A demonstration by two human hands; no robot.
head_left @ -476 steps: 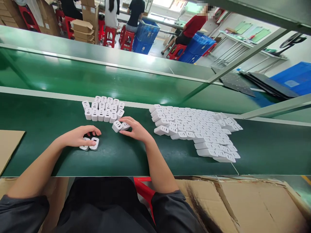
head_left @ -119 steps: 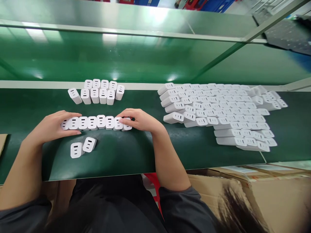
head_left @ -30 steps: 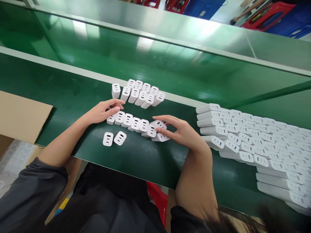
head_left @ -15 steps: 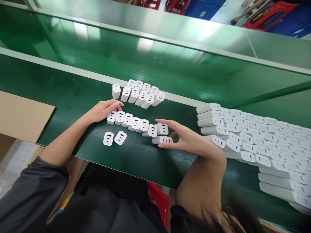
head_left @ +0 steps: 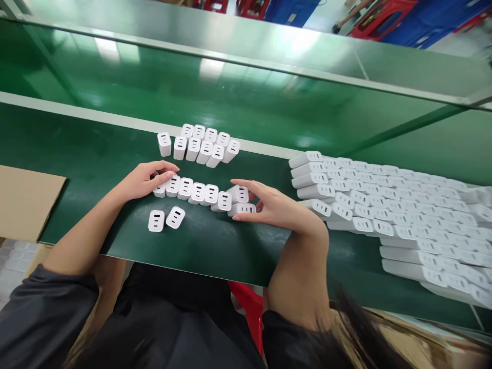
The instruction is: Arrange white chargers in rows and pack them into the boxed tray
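Observation:
A row of white charger blocks (head_left: 198,192) with slots in their end faces stands on the green bench. My left hand (head_left: 151,179) rests at the row's left end, fingers stretched along its far side and thumb over the leftmost block, partly hiding it. At the right end, my right hand (head_left: 269,202) spans two chargers between thumb and fingers: a far charger (head_left: 240,194) and a near charger (head_left: 244,209) that looks tilted over. Two separate chargers, one upright (head_left: 156,221) and one turned askew (head_left: 176,218), stand nearer my body.
Behind the row stands another group of chargers (head_left: 205,151). A large stacked bank of chargers (head_left: 369,205) covers the bench's right side. Cardboard (head_left: 31,200) lies at the left. A raised green panel with a pale ledge (head_left: 126,120) runs along the back.
The camera view has shifted, moving the scene leftward. My left hand has come further over the leftmost charger. My right hand has brought its two chargers closer together against the row's end.

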